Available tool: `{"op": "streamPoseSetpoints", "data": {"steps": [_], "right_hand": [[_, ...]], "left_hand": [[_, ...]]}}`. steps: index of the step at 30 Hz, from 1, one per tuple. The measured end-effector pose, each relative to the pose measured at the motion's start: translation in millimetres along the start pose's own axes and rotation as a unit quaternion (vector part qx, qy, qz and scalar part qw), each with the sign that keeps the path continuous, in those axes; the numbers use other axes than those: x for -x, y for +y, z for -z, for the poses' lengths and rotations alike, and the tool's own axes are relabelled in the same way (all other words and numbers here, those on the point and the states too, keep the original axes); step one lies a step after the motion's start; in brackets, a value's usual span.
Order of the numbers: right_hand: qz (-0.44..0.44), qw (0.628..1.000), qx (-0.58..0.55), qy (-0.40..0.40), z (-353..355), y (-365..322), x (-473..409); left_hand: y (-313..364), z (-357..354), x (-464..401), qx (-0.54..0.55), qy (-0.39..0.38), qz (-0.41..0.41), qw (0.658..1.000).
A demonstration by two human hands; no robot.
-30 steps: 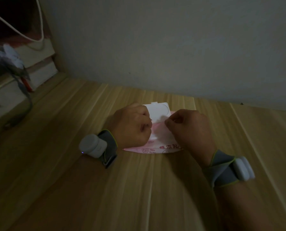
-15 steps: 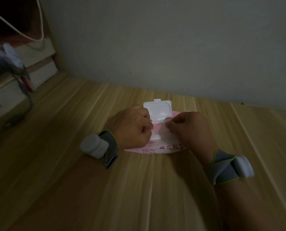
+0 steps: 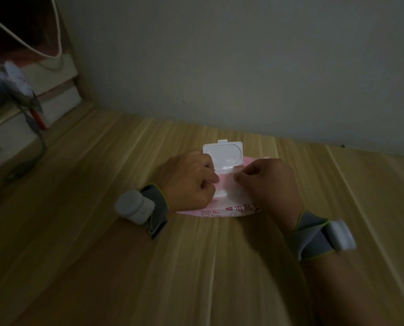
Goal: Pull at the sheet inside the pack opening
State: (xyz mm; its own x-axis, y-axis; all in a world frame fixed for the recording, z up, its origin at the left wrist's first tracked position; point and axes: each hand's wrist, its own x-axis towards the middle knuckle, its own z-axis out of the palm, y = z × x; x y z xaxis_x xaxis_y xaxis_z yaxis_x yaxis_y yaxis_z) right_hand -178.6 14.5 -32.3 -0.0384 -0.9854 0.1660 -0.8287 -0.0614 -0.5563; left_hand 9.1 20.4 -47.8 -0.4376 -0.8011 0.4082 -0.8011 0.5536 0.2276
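Pink wipes pack (image 3: 222,209) lies flat on the wooden table (image 3: 102,231) near the wall, its white flip lid (image 3: 222,156) standing open. Left hand (image 3: 189,182) rests on the pack's left side, its grip curled on the pack. Right hand (image 3: 269,182) pinches something small at the opening; what it is cannot be told.

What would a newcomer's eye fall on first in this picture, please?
The bright white lid, flipped up at the far side of the pink wipes pack, stands out at the middle of the dim wooden table. The left hand and right hand sit curled on the pack on either side. Each wrist wears a grey band with a white device.
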Motion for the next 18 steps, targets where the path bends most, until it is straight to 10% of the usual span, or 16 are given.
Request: {"op": "streamPoseSetpoints", "data": {"steps": [18], "right_hand": [[-0.009, 1.000, 0.004, -0.005, -3.1, 1.3, -1.9]], "left_hand": [[2.0, -2.8, -1.7, 0.013, -0.026, 0.002, 1.000]]}}
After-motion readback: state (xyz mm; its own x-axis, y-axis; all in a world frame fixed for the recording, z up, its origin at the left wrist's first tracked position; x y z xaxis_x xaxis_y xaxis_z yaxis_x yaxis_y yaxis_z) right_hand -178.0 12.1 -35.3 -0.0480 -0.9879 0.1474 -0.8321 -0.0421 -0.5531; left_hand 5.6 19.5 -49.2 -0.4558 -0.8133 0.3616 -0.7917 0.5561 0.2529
